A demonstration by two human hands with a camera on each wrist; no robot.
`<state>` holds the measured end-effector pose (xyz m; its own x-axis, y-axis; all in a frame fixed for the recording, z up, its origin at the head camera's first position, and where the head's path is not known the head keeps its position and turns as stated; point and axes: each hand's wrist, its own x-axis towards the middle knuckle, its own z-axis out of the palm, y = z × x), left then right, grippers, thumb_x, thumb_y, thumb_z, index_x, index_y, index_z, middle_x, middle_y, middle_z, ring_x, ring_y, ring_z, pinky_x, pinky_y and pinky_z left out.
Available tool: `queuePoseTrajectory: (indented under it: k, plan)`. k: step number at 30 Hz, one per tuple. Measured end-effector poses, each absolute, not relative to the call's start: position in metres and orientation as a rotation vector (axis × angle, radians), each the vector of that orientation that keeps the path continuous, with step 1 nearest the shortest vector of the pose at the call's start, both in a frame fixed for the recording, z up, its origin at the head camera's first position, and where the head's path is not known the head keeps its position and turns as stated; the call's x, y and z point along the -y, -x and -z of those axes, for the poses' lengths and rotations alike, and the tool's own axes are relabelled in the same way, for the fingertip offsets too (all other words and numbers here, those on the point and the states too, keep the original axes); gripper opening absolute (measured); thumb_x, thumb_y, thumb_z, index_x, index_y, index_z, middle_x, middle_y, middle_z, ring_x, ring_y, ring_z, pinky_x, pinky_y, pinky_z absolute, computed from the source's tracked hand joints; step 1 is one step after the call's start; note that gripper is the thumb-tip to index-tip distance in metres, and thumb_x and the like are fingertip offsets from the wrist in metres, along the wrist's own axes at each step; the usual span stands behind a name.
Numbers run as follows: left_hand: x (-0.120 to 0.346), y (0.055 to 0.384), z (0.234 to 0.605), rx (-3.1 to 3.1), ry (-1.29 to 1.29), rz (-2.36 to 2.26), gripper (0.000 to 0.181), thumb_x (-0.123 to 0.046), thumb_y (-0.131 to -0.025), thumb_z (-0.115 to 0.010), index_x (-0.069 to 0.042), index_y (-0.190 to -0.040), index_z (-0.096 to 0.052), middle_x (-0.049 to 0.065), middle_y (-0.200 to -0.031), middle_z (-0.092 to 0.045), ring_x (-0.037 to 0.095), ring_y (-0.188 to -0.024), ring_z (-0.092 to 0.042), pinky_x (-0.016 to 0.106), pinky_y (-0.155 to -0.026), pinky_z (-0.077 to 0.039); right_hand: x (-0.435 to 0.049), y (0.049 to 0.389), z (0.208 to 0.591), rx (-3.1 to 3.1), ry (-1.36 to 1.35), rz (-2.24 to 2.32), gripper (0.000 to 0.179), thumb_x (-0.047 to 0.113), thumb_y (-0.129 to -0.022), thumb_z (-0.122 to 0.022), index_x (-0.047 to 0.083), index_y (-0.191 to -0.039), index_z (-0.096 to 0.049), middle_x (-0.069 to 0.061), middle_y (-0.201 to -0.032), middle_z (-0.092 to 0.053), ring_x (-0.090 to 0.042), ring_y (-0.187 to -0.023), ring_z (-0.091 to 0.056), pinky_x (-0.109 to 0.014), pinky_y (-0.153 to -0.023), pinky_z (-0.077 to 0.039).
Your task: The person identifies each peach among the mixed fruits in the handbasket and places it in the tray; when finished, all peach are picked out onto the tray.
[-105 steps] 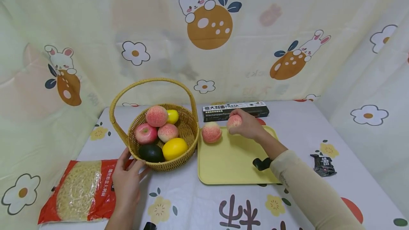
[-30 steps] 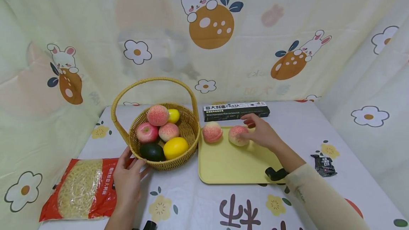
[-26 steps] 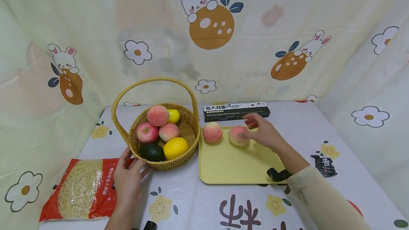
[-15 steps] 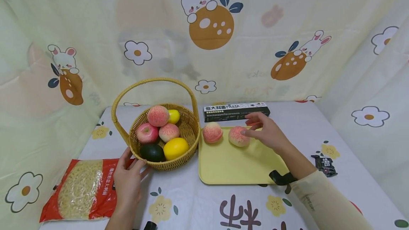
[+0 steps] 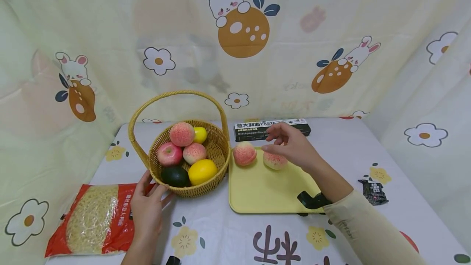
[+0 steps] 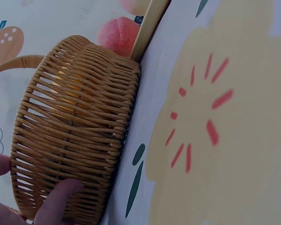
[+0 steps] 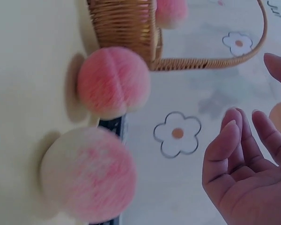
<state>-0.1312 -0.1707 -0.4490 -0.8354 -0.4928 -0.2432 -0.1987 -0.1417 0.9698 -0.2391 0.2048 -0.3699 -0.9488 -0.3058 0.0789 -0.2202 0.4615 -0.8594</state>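
Observation:
In the head view my left hand point(image 5: 147, 207) grips the near-left side of a wicker basket point(image 5: 200, 192), with one digit at the rim. The left wrist view shows digits on the woven wall point(image 6: 79, 136). My right hand point(image 5: 294, 146), holding nothing, hovers over the tray's far side with fingers loosely bent. It partly covers a peach point(image 5: 273, 162) on the yellow tray point(image 5: 268, 195). A second peach point(image 5: 244, 153) sits at the tray's far-left corner. Inside the basket are peaches point(image 5: 182, 134), an apple point(image 5: 169, 153), yellow fruits point(image 5: 202, 171) and a dark green fruit point(image 5: 175, 176).
A black and white pasta box point(image 5: 254, 131) lies behind the tray. A red bag of pasta point(image 5: 92, 220) lies left of my left hand. On the right is a small black packet point(image 5: 373, 191). A printed curtain point(image 5: 176, 19) closes off the back.
My right hand has set the peach on the tray and let go, drawn back a little right, then moved left above it. The left hand and basket keep their place.

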Motion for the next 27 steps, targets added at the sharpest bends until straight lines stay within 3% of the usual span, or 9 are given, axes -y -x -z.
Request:
queuePoseTrajectory:
  k: [7,18,22,27]
  plan:
    - [0.172,0.131,0.45,1.905,-0.79,2.093,0.075,-0.018,-0.1,-0.07,-0.029,-0.167,-0.035,0.003,-0.167,-0.041,0.028,-0.138,-0.054,0.037,-0.09,-0.063,-0.178,0.247,0.357,-2.546,0.565,1.493,0.048,0.023,-0.09,-0.085,0.009,-0.13,-0.063,-0.018,-0.121,-0.07,-0.024,-0.101,-0.063,-0.03,-0.087,-0.055]
    - [0.171,0.131,0.449,1.904,-0.798,2.085,0.076,-0.019,-0.1,-0.071,-0.029,-0.166,-0.035,0.003,-0.167,-0.042,0.028,-0.139,-0.055,0.036,-0.09,-0.063,-0.145,0.254,0.353,-2.469,0.757,1.347,0.04,0.023,-0.087,-0.086,0.011,-0.121,-0.068,-0.011,-0.114,-0.072,-0.023,-0.097,-0.065,-0.035,-0.088,-0.056]
    - [0.171,0.131,0.45,1.901,-0.801,2.091,0.076,-0.019,-0.1,-0.071,-0.029,-0.166,-0.035,0.003,-0.167,-0.042,0.027,-0.139,-0.055,0.036,-0.09,-0.063,-0.129,0.255,0.353,-2.409,0.805,1.362,0.044,0.025,-0.087,-0.086,0.013,-0.124,-0.065,-0.013,-0.115,-0.071,-0.024,-0.098,-0.067,-0.038,-0.092,-0.058]
    - [0.172,0.131,0.451,1.897,-0.796,2.101,0.076,-0.018,-0.1,-0.07,-0.03,-0.166,-0.035,0.003,-0.166,-0.042,0.026,-0.137,-0.055,0.037,-0.091,-0.063,-0.109,0.256,0.352,-2.389,0.837,1.36,0.054,0.03,-0.087,-0.086,0.018,-0.133,-0.06,-0.006,-0.118,-0.07,-0.022,-0.103,-0.069,-0.04,-0.094,-0.059]
